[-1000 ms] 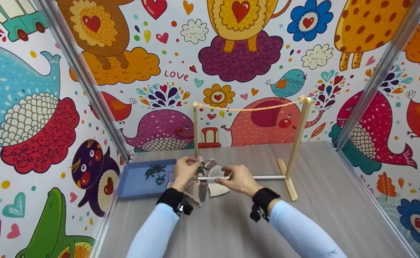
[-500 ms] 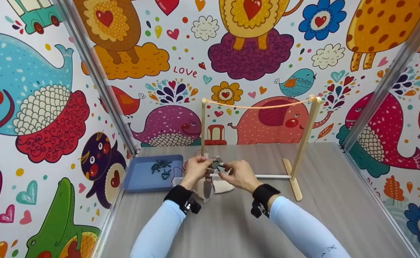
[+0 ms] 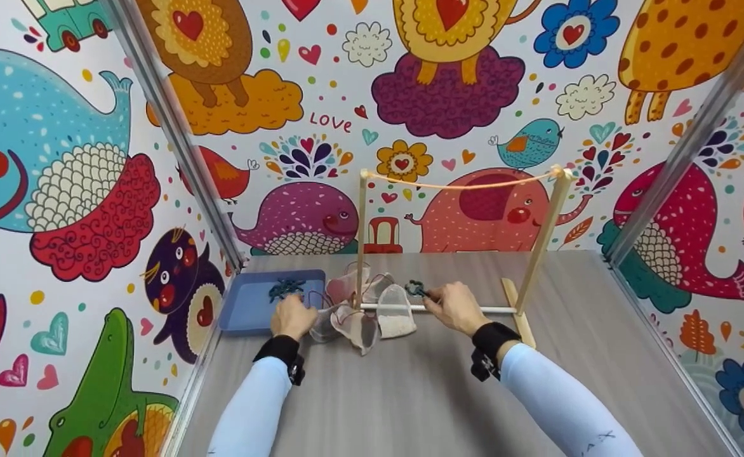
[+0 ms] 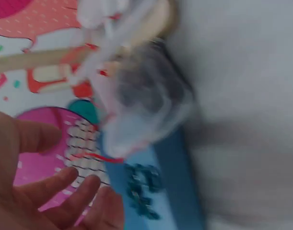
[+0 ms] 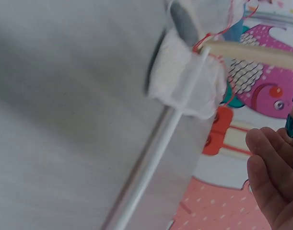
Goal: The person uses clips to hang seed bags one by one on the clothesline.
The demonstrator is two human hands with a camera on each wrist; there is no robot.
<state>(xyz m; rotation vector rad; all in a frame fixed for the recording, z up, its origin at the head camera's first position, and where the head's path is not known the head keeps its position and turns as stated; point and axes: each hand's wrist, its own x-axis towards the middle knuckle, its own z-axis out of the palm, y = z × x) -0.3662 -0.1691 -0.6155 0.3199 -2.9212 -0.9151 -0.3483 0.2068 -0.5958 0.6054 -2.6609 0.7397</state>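
Note:
My right hand (image 3: pixel 458 308) pinches a small dark green clip (image 3: pixel 415 288), held out past the fingertips above the white rod (image 3: pixel 492 310). In the right wrist view, part of that clip (image 5: pixel 292 123) shows by the thumb. My left hand (image 3: pixel 292 317) is over the near right part of the blue tray (image 3: pixel 245 320); the left wrist view shows its fingers spread, holding nothing. Several more dark green clips (image 3: pixel 283 289) lie in the tray beyond the fingers. Between the hands are several translucent drawstring pouches with red cords, among them one with white contents (image 3: pixel 397 324).
A wooden frame stands behind the pouches, with a left post (image 3: pixel 362 235), a right post (image 3: pixel 542 241) and an orange cord (image 3: pixel 467 186) strung between their tops. Its right foot (image 3: pixel 527 327) lies on the grey table (image 3: pixel 410 393). Patterned walls enclose the table.
My hands, close together over the pouches half a second ago, have parted. The left has moved to the tray; the right has moved slightly right with the clip.

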